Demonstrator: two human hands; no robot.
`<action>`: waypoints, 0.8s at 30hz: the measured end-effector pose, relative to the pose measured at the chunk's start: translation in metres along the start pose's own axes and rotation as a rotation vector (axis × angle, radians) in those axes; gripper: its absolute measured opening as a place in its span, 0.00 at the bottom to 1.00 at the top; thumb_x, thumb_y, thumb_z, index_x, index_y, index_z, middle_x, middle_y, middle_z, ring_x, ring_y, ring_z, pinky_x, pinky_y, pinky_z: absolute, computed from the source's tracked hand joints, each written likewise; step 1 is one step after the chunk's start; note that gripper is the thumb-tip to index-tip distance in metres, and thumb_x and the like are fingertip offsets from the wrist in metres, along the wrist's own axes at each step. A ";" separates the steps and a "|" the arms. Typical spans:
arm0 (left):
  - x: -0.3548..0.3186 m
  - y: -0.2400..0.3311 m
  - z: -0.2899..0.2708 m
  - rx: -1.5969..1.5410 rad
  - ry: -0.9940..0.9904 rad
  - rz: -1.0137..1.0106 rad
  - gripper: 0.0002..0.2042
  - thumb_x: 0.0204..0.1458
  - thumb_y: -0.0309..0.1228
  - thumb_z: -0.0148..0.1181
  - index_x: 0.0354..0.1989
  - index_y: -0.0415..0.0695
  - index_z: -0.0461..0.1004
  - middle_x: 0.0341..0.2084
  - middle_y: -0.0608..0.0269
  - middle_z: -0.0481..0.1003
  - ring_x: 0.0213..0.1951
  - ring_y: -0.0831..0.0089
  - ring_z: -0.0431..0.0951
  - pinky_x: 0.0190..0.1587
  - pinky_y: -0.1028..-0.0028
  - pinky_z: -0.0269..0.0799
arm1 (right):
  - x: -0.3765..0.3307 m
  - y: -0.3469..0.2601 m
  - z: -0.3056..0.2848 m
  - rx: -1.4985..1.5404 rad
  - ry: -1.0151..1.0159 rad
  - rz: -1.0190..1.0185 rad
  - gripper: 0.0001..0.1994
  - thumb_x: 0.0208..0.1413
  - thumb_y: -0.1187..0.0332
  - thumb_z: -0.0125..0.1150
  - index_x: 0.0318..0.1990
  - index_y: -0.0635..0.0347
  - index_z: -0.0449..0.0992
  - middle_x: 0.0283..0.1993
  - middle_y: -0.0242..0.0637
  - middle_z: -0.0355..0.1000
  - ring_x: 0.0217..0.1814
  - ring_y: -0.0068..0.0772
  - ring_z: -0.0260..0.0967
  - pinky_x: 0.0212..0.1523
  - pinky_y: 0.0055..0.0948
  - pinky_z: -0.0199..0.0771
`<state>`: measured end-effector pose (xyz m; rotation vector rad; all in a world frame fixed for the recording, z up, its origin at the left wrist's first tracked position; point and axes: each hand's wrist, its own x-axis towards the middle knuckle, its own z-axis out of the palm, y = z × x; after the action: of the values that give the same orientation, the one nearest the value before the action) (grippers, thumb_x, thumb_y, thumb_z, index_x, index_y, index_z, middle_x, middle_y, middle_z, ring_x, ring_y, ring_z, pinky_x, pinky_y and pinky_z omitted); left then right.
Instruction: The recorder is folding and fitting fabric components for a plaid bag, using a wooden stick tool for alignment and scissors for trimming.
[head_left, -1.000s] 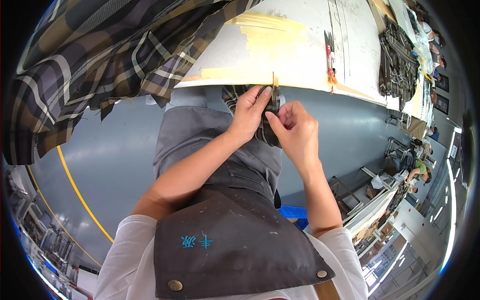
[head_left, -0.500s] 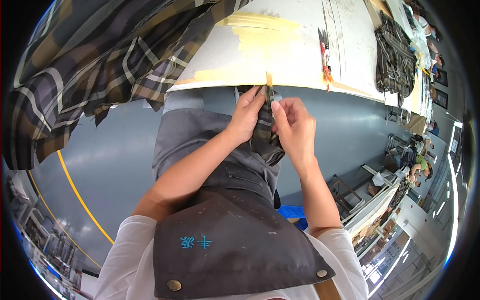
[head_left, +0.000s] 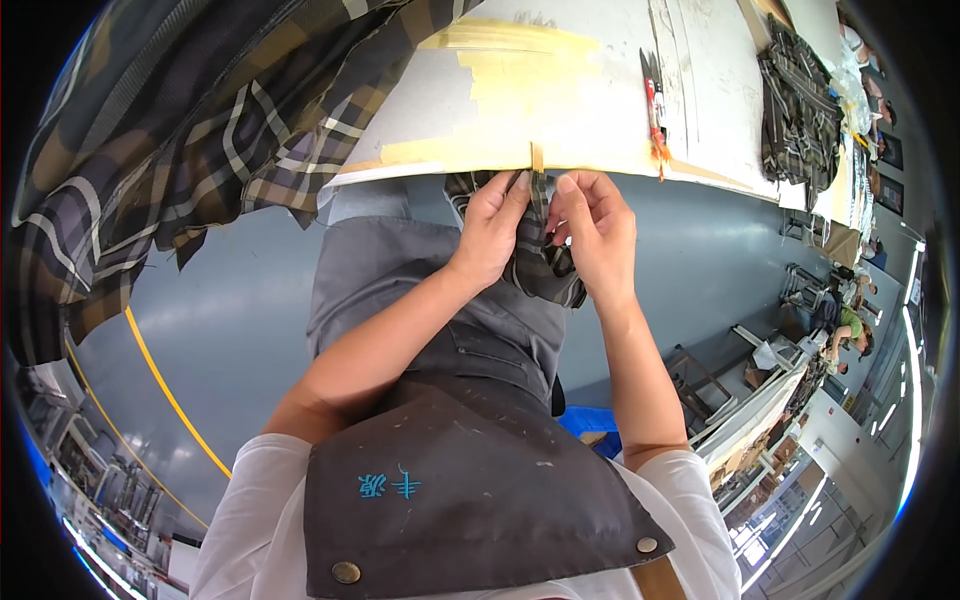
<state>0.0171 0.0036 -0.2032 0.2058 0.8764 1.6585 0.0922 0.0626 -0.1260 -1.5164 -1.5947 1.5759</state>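
A narrow folded piece of dark plaid cloth (head_left: 532, 250) hangs at the table's near edge, its lower end loose over my lap. My left hand (head_left: 490, 228) pinches it from the left, thumb on top, close under a short tan strip (head_left: 537, 158) that sticks up at the edge. Just to the right, my right hand (head_left: 603, 228) is closed, thumb against curled fingers, and its lower fingers meet the cloth's right side. Whatever lies between those fingertips is hidden.
Red-handled scissors (head_left: 654, 105) lie on the white tabletop (head_left: 610, 70). Large plaid cloth (head_left: 230, 130) drapes over the left side. A plaid bundle (head_left: 800, 110) sits at the right. Beyond it, a person in green (head_left: 850, 328) and a blue container (head_left: 590, 422) show.
My right hand has risen slightly toward the table edge, its thumb now higher. The cloth's lower end has swung up and right, and more plaid shows left of my left hand.
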 end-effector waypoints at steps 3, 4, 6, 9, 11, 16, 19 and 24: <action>0.001 0.001 -0.001 -0.063 -0.045 -0.003 0.12 0.60 0.33 0.41 0.43 0.39 0.68 0.29 0.69 0.71 0.27 0.84 0.69 0.31 0.82 0.67 | 0.002 -0.001 0.002 -0.108 0.000 -0.069 0.08 0.54 0.69 0.55 0.29 0.66 0.70 0.19 0.30 0.68 0.18 0.13 0.62 0.17 0.16 0.61; 0.001 -0.002 -0.002 -0.031 -0.022 0.012 0.12 0.60 0.33 0.41 0.43 0.39 0.68 0.28 0.69 0.71 0.27 0.84 0.69 0.31 0.82 0.67 | 0.005 0.000 0.002 -0.167 -0.029 -0.103 0.09 0.54 0.69 0.56 0.29 0.67 0.71 0.18 0.29 0.68 0.17 0.13 0.61 0.17 0.15 0.60; 0.001 -0.003 -0.002 0.000 0.001 0.024 0.12 0.60 0.33 0.41 0.43 0.39 0.68 0.28 0.69 0.71 0.28 0.84 0.69 0.32 0.82 0.68 | 0.007 -0.003 0.005 -0.160 0.005 -0.101 0.09 0.54 0.69 0.56 0.27 0.67 0.71 0.17 0.29 0.67 0.16 0.12 0.60 0.17 0.16 0.60; 0.000 -0.002 -0.002 0.008 0.018 -0.031 0.13 0.59 0.32 0.45 0.46 0.38 0.68 0.25 0.76 0.64 0.30 0.88 0.58 0.35 0.85 0.57 | 0.006 -0.005 0.007 -0.158 0.054 -0.098 0.10 0.54 0.69 0.56 0.26 0.67 0.71 0.16 0.28 0.67 0.16 0.12 0.59 0.16 0.16 0.59; 0.000 -0.002 0.001 0.014 0.027 0.013 0.13 0.59 0.32 0.45 0.46 0.38 0.68 0.24 0.77 0.62 0.28 0.87 0.56 0.33 0.85 0.56 | 0.005 -0.003 0.008 -0.164 0.070 -0.096 0.09 0.54 0.70 0.56 0.26 0.68 0.71 0.16 0.28 0.67 0.16 0.12 0.59 0.16 0.16 0.59; 0.000 -0.001 0.003 0.051 0.044 0.053 0.12 0.59 0.32 0.45 0.45 0.38 0.69 0.25 0.77 0.63 0.29 0.88 0.58 0.33 0.85 0.57 | 0.008 -0.005 0.010 -0.322 0.134 -0.119 0.08 0.51 0.70 0.59 0.27 0.67 0.71 0.16 0.30 0.67 0.16 0.14 0.59 0.18 0.18 0.61; -0.001 0.005 0.010 0.023 0.042 0.064 0.12 0.59 0.32 0.46 0.45 0.38 0.69 0.26 0.76 0.65 0.30 0.88 0.59 0.34 0.85 0.58 | 0.003 -0.003 0.010 -0.368 0.235 -0.352 0.10 0.45 0.70 0.64 0.30 0.64 0.70 0.19 0.31 0.65 0.18 0.18 0.60 0.19 0.20 0.63; 0.002 0.003 0.000 -0.082 -0.005 -0.009 0.13 0.58 0.33 0.46 0.45 0.38 0.70 0.34 0.73 0.70 0.36 0.86 0.64 0.42 0.83 0.61 | -0.011 -0.031 0.011 -0.795 0.023 -0.543 0.15 0.37 0.70 0.67 0.33 0.62 0.69 0.24 0.36 0.64 0.21 0.31 0.65 0.22 0.28 0.67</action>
<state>0.0138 0.0048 -0.2019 0.1501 0.8027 1.6813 0.0739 0.0558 -0.0975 -1.2256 -2.5111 0.6421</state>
